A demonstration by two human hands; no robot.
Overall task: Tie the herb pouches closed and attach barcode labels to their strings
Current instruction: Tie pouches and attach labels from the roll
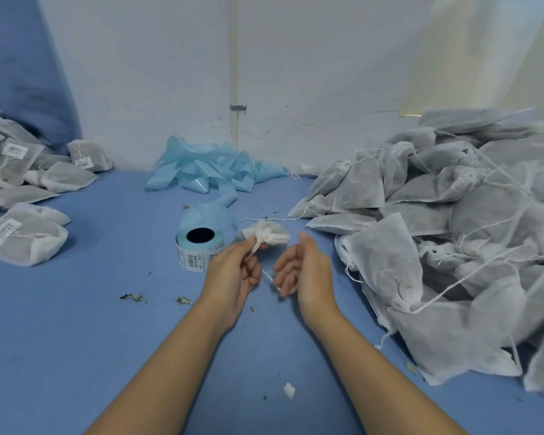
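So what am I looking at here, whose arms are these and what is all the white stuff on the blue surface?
No machine here: a person wears a camera on the head, looking down at their own two bare hands. The left hand pinches the string at the gathered neck of a small white pouch; the right hand pulls the other end of the string. On the blue table stands a roll of barcode labels, with its used blue backing strip behind. Right lies a pile of unlabelled pouches; left, labelled pouches.
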